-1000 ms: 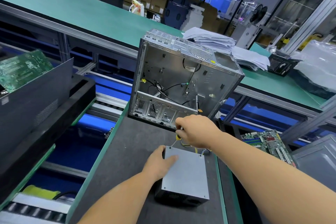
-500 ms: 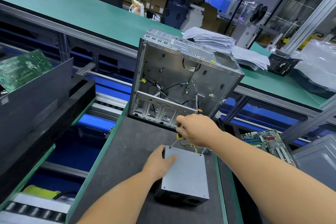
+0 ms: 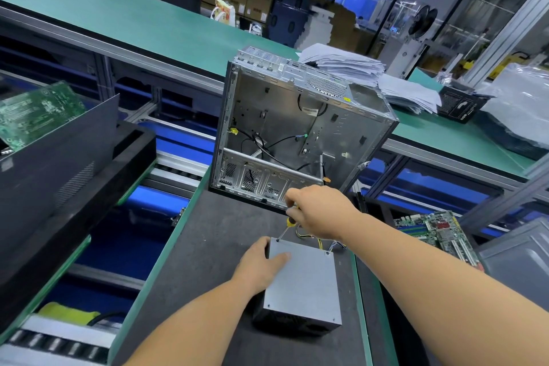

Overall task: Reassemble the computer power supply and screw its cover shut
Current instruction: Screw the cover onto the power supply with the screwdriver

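The grey power supply (image 3: 303, 282) lies flat on the dark mat, cover up, with coloured wires (image 3: 322, 242) trailing from its far end. My left hand (image 3: 261, 264) rests on its far left corner, thumb on the cover and fingers over the side. My right hand (image 3: 319, 209) grips a screwdriver (image 3: 286, 227) with a yellow and black handle. Its tip stands on the screw at the cover's far left corner. A second screw (image 3: 327, 253) sits in the far right corner.
An open, empty computer case (image 3: 297, 134) stands just behind the power supply. A black tray (image 3: 59, 187) with a green circuit board is at the left, another motherboard (image 3: 436, 232) at the right. Stacked papers (image 3: 356, 68) lie on the green bench behind.
My right hand has shifted slightly on the screwdriver handle, as in turning it. The left hand and the power supply have stayed where they were.
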